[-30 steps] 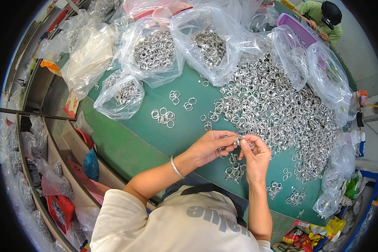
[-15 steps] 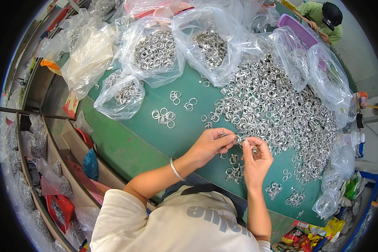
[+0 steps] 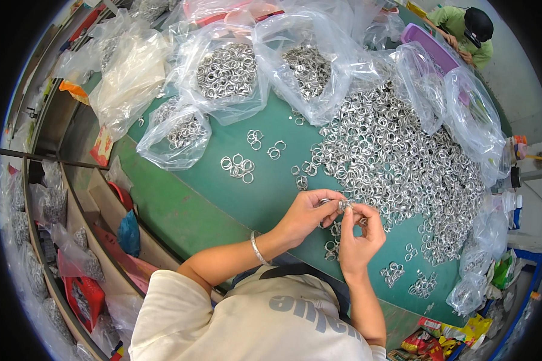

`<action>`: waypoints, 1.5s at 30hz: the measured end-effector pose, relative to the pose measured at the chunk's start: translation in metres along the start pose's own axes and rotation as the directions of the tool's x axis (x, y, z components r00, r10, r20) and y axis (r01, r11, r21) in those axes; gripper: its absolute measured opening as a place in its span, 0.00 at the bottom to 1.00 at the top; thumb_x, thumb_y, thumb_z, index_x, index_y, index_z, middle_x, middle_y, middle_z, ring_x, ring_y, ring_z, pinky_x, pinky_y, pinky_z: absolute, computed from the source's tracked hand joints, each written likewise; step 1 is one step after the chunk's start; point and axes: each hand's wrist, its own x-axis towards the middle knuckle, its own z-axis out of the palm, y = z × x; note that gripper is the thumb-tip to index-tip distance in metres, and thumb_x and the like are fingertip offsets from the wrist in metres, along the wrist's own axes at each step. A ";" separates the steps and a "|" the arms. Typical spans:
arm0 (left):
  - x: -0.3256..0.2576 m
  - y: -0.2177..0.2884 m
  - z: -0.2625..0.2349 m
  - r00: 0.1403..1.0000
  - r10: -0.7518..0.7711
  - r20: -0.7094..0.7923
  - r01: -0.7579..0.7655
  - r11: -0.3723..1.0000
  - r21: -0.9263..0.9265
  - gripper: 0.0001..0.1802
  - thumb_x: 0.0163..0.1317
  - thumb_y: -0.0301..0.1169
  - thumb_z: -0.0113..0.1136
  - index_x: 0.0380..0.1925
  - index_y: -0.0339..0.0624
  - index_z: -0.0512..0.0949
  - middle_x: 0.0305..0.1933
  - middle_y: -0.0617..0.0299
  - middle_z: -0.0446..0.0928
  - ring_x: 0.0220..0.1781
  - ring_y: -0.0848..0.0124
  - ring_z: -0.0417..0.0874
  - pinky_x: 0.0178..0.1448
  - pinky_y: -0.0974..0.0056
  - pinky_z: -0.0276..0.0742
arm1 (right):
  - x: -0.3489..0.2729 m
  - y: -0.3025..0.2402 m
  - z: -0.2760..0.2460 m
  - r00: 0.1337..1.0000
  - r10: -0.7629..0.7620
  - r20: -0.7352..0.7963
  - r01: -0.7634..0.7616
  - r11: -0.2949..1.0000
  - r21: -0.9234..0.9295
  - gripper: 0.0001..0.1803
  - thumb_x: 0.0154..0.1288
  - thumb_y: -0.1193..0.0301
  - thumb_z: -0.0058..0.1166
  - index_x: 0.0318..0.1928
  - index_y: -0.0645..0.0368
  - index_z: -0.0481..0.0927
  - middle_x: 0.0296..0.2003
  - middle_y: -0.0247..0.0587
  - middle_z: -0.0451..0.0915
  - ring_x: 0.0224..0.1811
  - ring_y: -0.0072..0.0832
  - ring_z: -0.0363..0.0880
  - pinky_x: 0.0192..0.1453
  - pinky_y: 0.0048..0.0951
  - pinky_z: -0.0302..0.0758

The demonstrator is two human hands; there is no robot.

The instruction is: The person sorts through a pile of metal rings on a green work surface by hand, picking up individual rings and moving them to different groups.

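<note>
Metal ring [image 3: 342,205] pinched btwn left hand [image 3: 307,215] & right hand [image 3: 360,236] fingertips.

The small silver metal ring [image 3: 342,205] is mostly hidden between the fingertips of the left hand [image 3: 305,215] and right hand [image 3: 358,236]. Clear plastic bags [image 3: 223,72] blur their ring contents; the far seated person [image 3: 467,30] is cut off.

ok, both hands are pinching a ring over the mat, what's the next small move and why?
Probably finish working the ring between the fingertips, then set it with the small clusters on the green mat. The left hand and right hand meet on it just above the mat, beside the big loose pile. What exactly the fingers do to it is too small to tell.
</note>
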 end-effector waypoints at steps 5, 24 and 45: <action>-0.002 0.003 0.003 0.997 0.029 -0.075 -0.029 1.000 -0.002 0.09 0.69 0.26 0.52 0.44 0.34 0.77 0.29 0.67 0.74 0.26 0.81 0.69 0.29 0.73 0.66 | -0.001 -0.005 0.000 0.962 0.274 0.019 -0.268 0.922 0.278 0.09 0.62 0.84 0.55 0.44 0.67 0.77 0.30 0.35 0.77 0.24 0.13 0.70 0.26 0.17 0.70; 0.013 0.016 -0.019 0.850 0.511 0.127 -0.298 0.269 0.916 0.07 0.59 0.23 0.61 0.38 0.37 0.80 0.33 0.54 0.74 0.31 0.59 0.79 0.34 0.59 0.73 | 0.013 0.038 -0.053 0.718 0.580 0.385 -0.616 0.272 0.740 0.07 0.68 0.73 0.51 0.43 0.62 0.78 0.26 0.30 0.70 0.23 0.19 0.64 0.25 0.19 0.59; 0.021 0.020 -0.020 0.861 0.493 0.122 -0.183 0.077 0.980 0.07 0.55 0.23 0.62 0.34 0.43 0.81 0.30 0.58 0.76 0.25 0.56 0.78 0.29 0.56 0.72 | 0.008 0.041 -0.046 0.971 0.175 0.164 -0.047 0.810 -0.585 0.12 0.62 0.72 0.58 0.47 0.55 0.80 0.32 0.47 0.77 0.26 0.46 0.77 0.29 0.45 0.71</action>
